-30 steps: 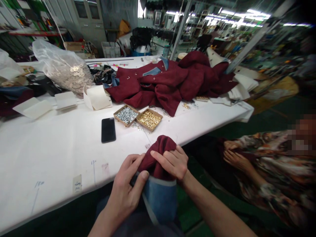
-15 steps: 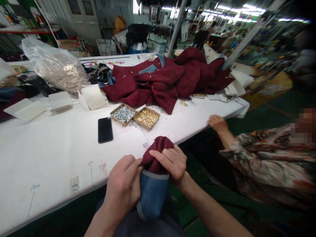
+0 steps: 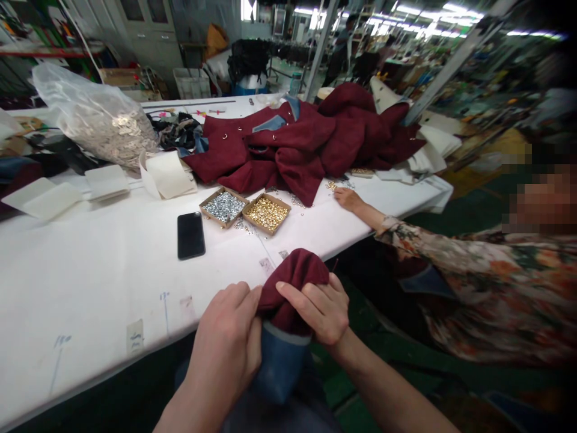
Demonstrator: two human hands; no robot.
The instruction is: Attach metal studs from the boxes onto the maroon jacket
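A small maroon fabric piece (image 3: pixel 288 273) with a blue lining panel (image 3: pixel 282 361) is held in front of my body, just off the table's near edge. My left hand (image 3: pixel 229 331) is closed on its left edge, thumb and fingers pinching the cloth. On the other side my right hand (image 3: pixel 320 307) grips the gathered maroon part, its thumb lying across the top. The blue part hangs below both hands, with a pale strip between the two colours. What lies under my fingers is hidden.
On the white table (image 3: pixel 112 258) are a phone (image 3: pixel 190 236), a tray of silver fasteners (image 3: pixel 223 206) and a tray of gold ones (image 3: pixel 265 214). Behind them lie a maroon fabric heap (image 3: pixel 306 144) and a plastic bag (image 3: pixel 99 120). A co-worker's hand (image 3: pixel 347 198) is at the right.
The co-worker's hand has moved from the table's edge inward to the loose gold fasteners. My right hand has shifted slightly right, opening the maroon cloth a little wider; the blue part has tilted.
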